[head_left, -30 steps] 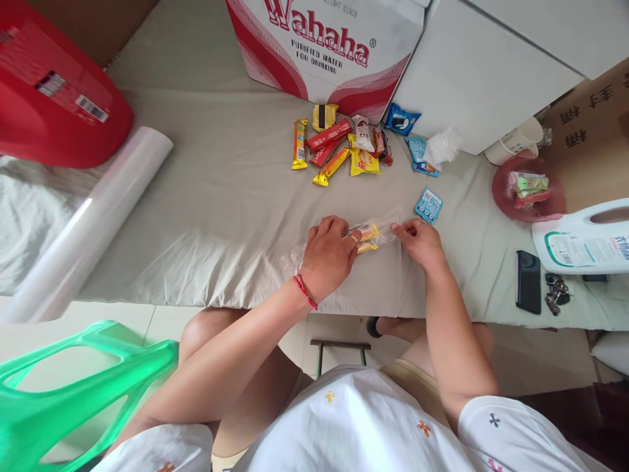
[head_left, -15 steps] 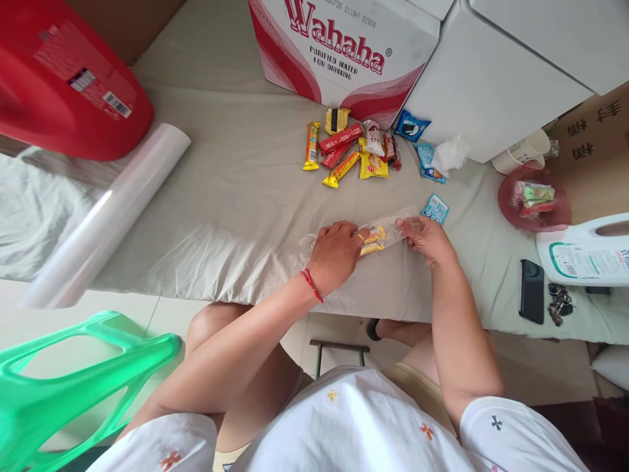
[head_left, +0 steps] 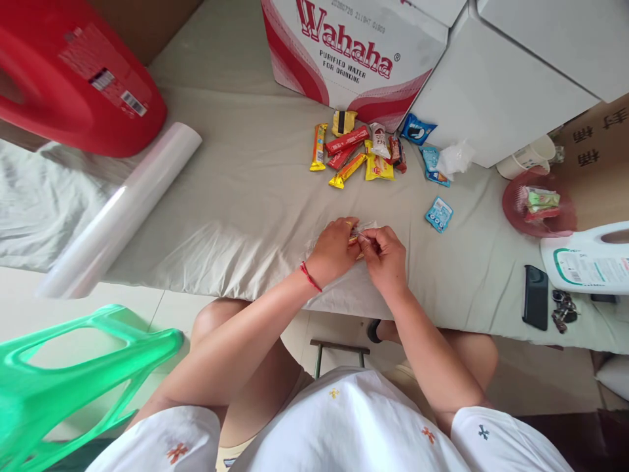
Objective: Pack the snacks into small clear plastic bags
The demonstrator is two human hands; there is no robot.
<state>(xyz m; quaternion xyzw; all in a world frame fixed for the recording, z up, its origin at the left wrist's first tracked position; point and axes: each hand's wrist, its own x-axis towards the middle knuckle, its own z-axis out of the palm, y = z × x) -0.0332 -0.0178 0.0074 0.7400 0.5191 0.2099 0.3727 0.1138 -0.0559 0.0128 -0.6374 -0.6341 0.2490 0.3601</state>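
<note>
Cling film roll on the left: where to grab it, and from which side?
I'd grip the cling film roll around its middle, coming down from above, across its axis. It lies flat and diagonal on the cloth with bare cloth along both sides; the red container crowds only its far end.

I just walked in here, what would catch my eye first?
The left hand and right hand meet at the near edge of the table, both pinching a small film-wrapped snack. Behind them a pile of bright snack packets lies before the red-and-white Wahaha box, and a big red jug sits far left beside a roll of clear film.
</note>
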